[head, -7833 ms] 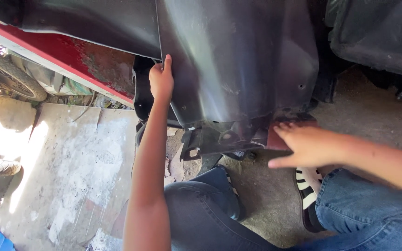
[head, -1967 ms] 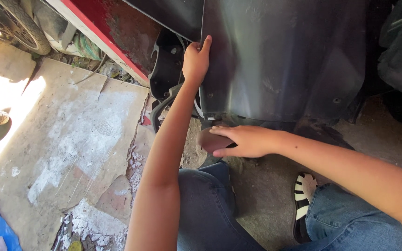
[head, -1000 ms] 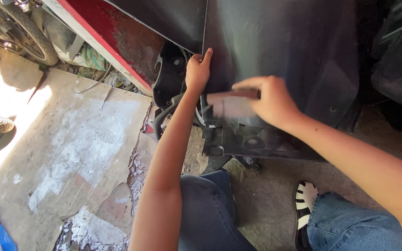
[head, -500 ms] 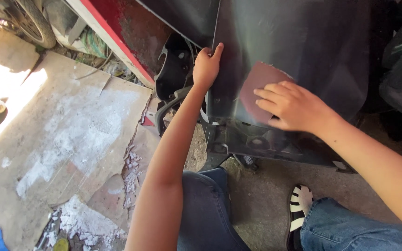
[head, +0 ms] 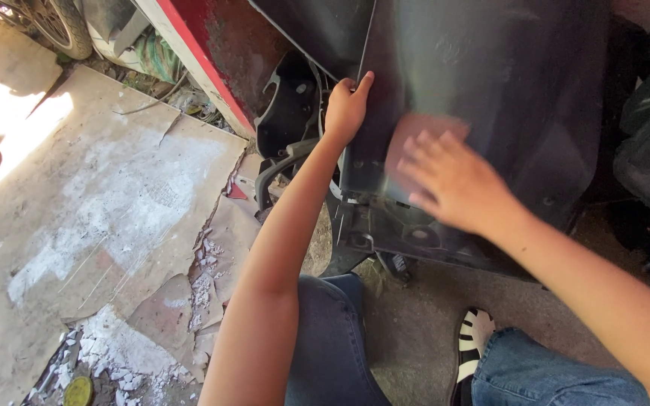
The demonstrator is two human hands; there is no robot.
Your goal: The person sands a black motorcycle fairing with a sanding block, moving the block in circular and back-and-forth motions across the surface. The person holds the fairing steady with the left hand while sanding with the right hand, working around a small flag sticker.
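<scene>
We count one dark plastic panel (head: pixel 490 83), two hands. Our left hand (head: pixel 346 109) has fingers curled tight over the panel's left edge. Our right hand (head: pixel 449 180), blurred, lies fingers spread on one brownish pad (head: pixel 415 139) pressed flat against the panel face, beneath the fingertips. One yellow round lid (head: pixel 78 391) lies on the floor, well apart

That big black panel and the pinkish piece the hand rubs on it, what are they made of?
The panel looks like moulded plastic: dark, smooth, curved, with a dull sheen and dusty scuffs. The pinkish piece under the right hand looks thin and flat, perhaps sandpaper or a cloth; it is too blurred to say. The left hand grips the panel's edge.
</scene>
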